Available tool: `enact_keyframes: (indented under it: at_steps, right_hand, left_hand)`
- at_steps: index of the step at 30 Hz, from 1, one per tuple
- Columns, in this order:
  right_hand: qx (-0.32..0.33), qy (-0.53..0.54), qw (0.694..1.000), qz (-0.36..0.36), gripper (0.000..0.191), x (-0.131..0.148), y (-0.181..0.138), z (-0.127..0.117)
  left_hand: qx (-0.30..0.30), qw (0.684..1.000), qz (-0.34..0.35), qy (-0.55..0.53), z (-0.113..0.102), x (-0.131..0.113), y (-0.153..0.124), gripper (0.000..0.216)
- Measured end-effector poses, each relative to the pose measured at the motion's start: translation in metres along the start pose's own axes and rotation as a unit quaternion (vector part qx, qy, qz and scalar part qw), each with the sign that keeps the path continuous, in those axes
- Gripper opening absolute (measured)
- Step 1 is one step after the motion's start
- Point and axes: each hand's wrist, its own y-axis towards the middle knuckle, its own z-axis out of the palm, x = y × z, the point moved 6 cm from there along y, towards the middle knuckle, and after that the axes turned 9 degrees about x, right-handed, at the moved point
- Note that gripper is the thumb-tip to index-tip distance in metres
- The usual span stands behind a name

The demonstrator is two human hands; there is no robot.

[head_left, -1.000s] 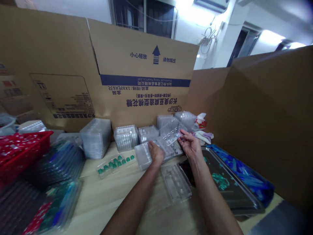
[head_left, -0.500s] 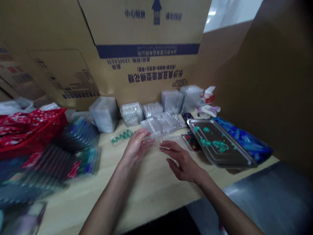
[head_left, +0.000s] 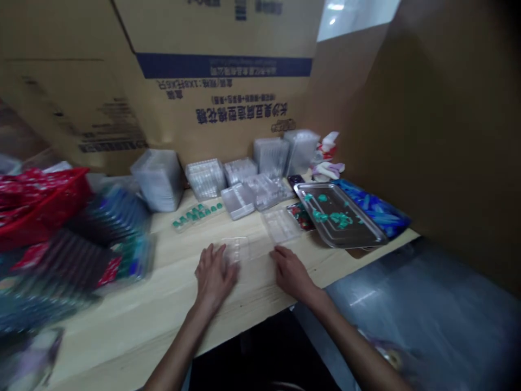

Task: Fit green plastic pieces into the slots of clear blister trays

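Note:
A clear plastic blister tray (head_left: 236, 248) lies on the wooden table, with a faint see-through sheet or lid half (head_left: 260, 254) to its right. My left hand (head_left: 215, 276) rests at the tray's left edge, palm down, fingers apart. At the right edge of the clear plastic, my right hand (head_left: 292, 274) has its fingers drawn together in a pinch. Motion blur and transparency make the exact contact hard to see. Beyond my right hand lies another flat clear tray (head_left: 281, 225). A clear tray with green pieces (head_left: 197, 216) sits to the far left of my hands.
Stacks of clear plastic boxes (head_left: 205, 179) line the cardboard wall (head_left: 244, 130). A metal tray (head_left: 345, 236) with green pieces stands right, beside a blue bag (head_left: 374, 209). A red basket (head_left: 44, 212) and filled packs (head_left: 118, 214) crowd the left. The table's front edge (head_left: 260, 315) is near me.
Both hands have come down and nearer to me, the left with fingers lower on the table and the right now pinched. Clear plastic now shows between them. The view has shifted.

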Motion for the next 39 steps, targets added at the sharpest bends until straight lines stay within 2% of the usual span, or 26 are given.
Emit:
enact_keyframes:
  at_steps: [3,5,7,9,11,12,14,17,22,25,27,29,30,33,34,36,39]
  right_hand:
    - [0.017,0.002,1.0,0.003,0.045,0.005,0.004,-0.007]
    - [-0.012,0.019,1.0,-0.013,0.045,0.006,0.004,-0.029]
    - [-0.07,0.03,0.997,-0.014,0.046,-0.004,0.002,-0.063]
    - [-0.129,0.008,0.99,0.047,0.044,-0.034,-0.001,-0.101]
    - [-0.161,-0.037,0.97,0.179,0.041,-0.081,-0.003,-0.136]
    - [-0.161,-0.058,0.955,0.243,0.04,-0.105,-0.005,-0.15]
    - [-0.133,-0.083,0.933,0.325,0.04,-0.147,-0.003,-0.165]
    - [-0.095,-0.094,0.922,0.363,0.038,-0.18,0.004,-0.168]
    - [-0.099,-0.097,0.919,0.369,0.031,-0.185,0.014,-0.158]
    - [-0.168,-0.057,0.922,0.344,0.027,-0.176,0.01,-0.162]
    - [-0.24,0.018,0.931,0.275,0.023,-0.161,0.006,-0.165]
    - [-0.274,0.159,0.934,0.167,0.02,-0.137,0.007,-0.161]
    - [-0.267,0.247,0.925,0.112,0.021,-0.122,0.01,-0.156]
    - [-0.211,0.455,0.865,0.0,0.025,-0.072,0.023,-0.133]
    - [-0.199,0.485,0.851,-0.016,0.024,-0.057,0.027,-0.125]
    - [-0.186,0.498,0.847,-0.03,0.022,-0.033,0.034,-0.111]
    - [-0.178,0.464,0.867,-0.041,0.021,-0.012,0.043,-0.095]
  left_hand:
    - [0.103,0.992,0.021,0.074,0.021,-0.021,-0.001,0.057]
    - [0.123,0.986,0.033,0.107,0.033,-0.033,-0.003,0.057]
    - [0.12,0.985,0.043,0.117,0.042,-0.041,-0.005,0.058]
    - [0.115,0.987,0.052,0.104,0.045,-0.046,-0.005,0.059]
    - [0.095,0.99,0.059,0.081,0.04,-0.05,-0.001,0.058]
    - [0.078,0.993,0.063,0.066,0.034,-0.053,0.002,0.055]
    - [0.046,0.996,0.076,0.029,0.023,-0.061,0.009,0.048]
    - [0.024,0.994,0.103,-0.039,0.01,-0.077,0.02,0.04]
    - [0.033,0.979,0.149,-0.135,0.007,-0.1,0.024,0.035]
    - [0.046,0.967,0.154,-0.199,0.008,-0.111,0.023,0.029]
    - [0.069,0.951,0.14,-0.267,0.009,-0.121,0.024,0.026]
    - [0.117,0.917,0.099,-0.368,0.01,-0.134,0.027,0.023]
    - [0.147,0.889,0.071,-0.427,0.012,-0.141,0.029,0.021]
    - [0.232,0.757,-0.032,-0.611,0.017,-0.16,0.034,0.022]
    - [0.245,0.713,-0.05,-0.655,0.016,-0.164,0.036,0.022]
    - [0.252,0.647,-0.06,-0.717,0.013,-0.167,0.039,0.02]
    - [0.237,0.604,-0.05,-0.759,0.007,-0.159,0.042,0.02]
